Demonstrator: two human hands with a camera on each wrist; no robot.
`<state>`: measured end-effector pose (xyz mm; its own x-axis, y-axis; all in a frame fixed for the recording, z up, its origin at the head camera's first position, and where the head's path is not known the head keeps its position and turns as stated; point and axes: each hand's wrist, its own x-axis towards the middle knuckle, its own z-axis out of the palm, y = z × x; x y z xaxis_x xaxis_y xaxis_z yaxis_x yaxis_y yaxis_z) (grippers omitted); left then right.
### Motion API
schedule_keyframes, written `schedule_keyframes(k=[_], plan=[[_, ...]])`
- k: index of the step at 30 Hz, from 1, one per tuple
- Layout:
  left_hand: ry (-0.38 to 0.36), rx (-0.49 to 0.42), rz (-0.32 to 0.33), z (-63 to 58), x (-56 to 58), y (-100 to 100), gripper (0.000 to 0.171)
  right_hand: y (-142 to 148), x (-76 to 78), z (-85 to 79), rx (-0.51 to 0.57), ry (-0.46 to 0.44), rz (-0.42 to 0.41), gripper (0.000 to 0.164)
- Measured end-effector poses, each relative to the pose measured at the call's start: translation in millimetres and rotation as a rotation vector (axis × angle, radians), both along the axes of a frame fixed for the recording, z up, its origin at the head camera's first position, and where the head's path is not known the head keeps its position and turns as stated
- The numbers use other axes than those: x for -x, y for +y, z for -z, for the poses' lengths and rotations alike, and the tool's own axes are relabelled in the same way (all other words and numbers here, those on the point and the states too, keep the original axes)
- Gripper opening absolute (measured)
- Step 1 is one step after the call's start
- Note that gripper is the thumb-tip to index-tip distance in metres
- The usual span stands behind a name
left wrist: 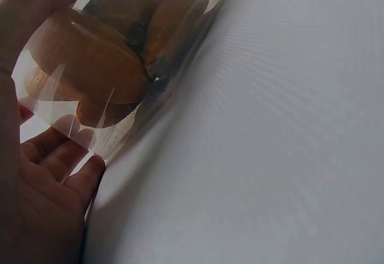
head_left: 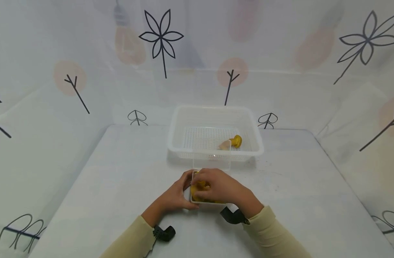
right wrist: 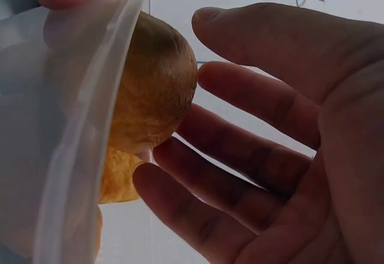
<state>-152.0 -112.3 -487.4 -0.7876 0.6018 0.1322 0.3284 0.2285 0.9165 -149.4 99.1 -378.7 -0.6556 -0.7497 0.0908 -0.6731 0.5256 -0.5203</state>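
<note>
In the head view, a small clear plastic box (head_left: 200, 203) stands on the white table with its transparent lid (head_left: 211, 164) raised at the far side. My left hand (head_left: 174, 195) grips its left end, thumb in front and fingers behind. Several yellow-brown mushrooms (left wrist: 90, 60) lie inside, seen through the box wall in the left wrist view. Over the box is my right hand (head_left: 219, 186). The right wrist view shows a rounded mushroom (right wrist: 159, 84) standing above the rim; the loosely bent fingers are at its side, while the thumb looks apart from it.
Behind the box stands a white perforated plastic basket (head_left: 174, 134), holding one mushroom with a yellow cap (head_left: 237, 141) and a pale stem. The raised lid partly overlaps the basket's front in the head view. Patterned white cloth (head_left: 197, 87) hangs around the table (head_left: 126, 172).
</note>
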Motion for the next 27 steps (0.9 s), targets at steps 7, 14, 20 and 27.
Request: schedule_keyframes(k=[7,14,20,27], plan=[[0.021,0.007,-0.003,-0.7,-1.5,0.1,0.105,-2.7,-5.3,0.0,-0.019,0.023,-0.010,0.024],[0.022,0.020,-0.006,-1.7,-2.8,0.3,0.104,-4.4,-7.8,1.1,-0.051,0.053,0.001,0.028],[0.006,0.008,-0.004,-2.7,-3.1,-0.2,0.105,-3.7,-8.1,-0.4,-0.068,0.045,0.000,0.028],[0.021,-0.015,0.014,-1.7,-1.6,-0.1,0.106,-0.3,-7.4,-5.1,-0.070,0.043,-0.012,0.030]])
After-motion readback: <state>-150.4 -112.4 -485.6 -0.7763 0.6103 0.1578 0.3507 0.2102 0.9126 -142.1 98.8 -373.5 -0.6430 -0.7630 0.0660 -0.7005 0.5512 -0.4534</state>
